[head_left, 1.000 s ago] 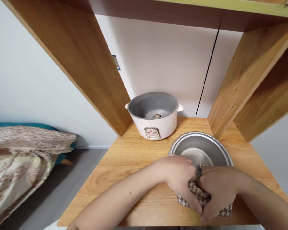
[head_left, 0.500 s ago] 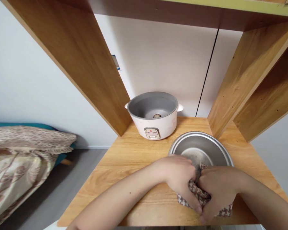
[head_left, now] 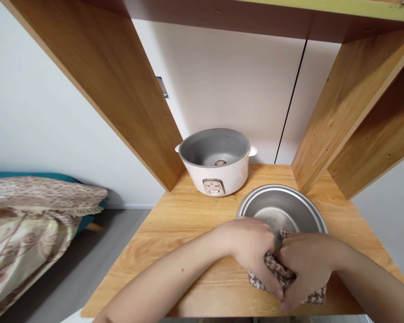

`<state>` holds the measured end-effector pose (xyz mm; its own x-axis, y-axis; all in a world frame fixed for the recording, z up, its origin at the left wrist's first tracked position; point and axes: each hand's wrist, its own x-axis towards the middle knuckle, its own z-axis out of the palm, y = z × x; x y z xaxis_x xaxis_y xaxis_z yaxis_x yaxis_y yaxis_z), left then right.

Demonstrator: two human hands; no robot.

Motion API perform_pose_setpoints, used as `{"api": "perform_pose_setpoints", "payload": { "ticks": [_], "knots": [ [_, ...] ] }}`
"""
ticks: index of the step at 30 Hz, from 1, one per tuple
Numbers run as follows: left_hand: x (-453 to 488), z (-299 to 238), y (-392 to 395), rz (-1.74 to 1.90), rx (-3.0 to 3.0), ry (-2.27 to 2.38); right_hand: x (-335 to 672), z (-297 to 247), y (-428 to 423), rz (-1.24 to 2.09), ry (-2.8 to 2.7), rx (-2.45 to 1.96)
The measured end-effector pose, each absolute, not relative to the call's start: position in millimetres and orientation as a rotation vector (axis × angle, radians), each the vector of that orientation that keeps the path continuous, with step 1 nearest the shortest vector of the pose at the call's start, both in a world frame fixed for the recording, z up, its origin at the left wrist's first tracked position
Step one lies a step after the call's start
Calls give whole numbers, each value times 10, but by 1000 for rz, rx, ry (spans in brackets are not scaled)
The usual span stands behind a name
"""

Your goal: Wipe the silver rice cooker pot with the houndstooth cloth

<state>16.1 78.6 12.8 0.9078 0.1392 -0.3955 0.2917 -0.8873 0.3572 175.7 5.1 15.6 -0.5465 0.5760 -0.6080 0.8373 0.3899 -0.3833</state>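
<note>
A round grey metal inner pot (head_left: 299, 208) sits on the wooden surface, its near rim hidden by my hands and a cloth. The brown-and-white patterned cloth (head_left: 280, 270) is draped over that near rim. My left hand (head_left: 254, 249) is closed on the cloth, its fingers curled over into the pot and its thumb outside. Beside it my right hand (head_left: 309, 262) grips the same cloth, fingers inside the pot and thumb outside, the two thumbs almost touching. Behind the pot, to the left, stands a white rice cooker body (head_left: 215, 175), lidless, with its heating plate showing inside.
Wooden uprights flank the surface, one at left (head_left: 121, 94) and one at right (head_left: 333, 112). Overhead runs a shelf (head_left: 222, 15). A white panel (head_left: 229, 80) closes the back. At far left lies a patterned blanket (head_left: 30, 224) on low teal furniture.
</note>
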Motion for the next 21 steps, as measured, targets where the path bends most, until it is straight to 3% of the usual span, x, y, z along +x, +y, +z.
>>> {"api": "perform_pose_setpoints", "payload": {
  "ticks": [21],
  "knots": [
    [169,147,796,-473,2646,300,1767,129,-20,-919,2343,1240]
  ]
}}
